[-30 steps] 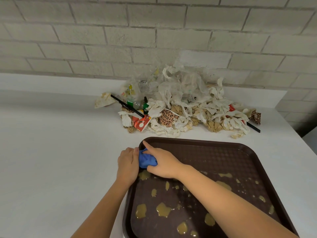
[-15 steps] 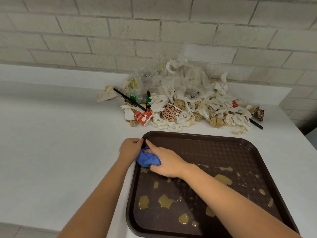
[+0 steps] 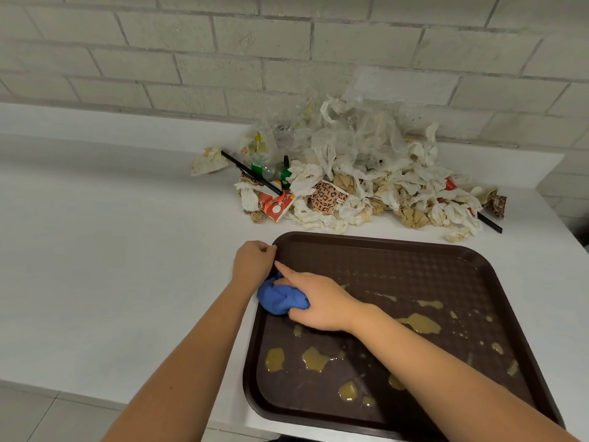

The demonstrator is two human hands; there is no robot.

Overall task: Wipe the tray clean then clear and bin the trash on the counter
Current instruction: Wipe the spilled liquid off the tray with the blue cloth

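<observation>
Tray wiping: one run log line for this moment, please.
step: wipe tray | right hand: holds blue cloth | left hand: grips tray corner | spills: present | trash pile: uncleared

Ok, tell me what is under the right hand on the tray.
A bunched blue cloth sticks out from under the right hand, which holds it against the brown tray. The tray surface beneath cloth and palm is covered, so any spill there cannot be seen.

Pale brick wall (image 3: 223, 43) at back; tiled floor (image 3: 38, 419) btm left.

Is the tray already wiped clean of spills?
No, yellowish puddles dot the tray around the right hand, which grips a blue cloth.
</observation>
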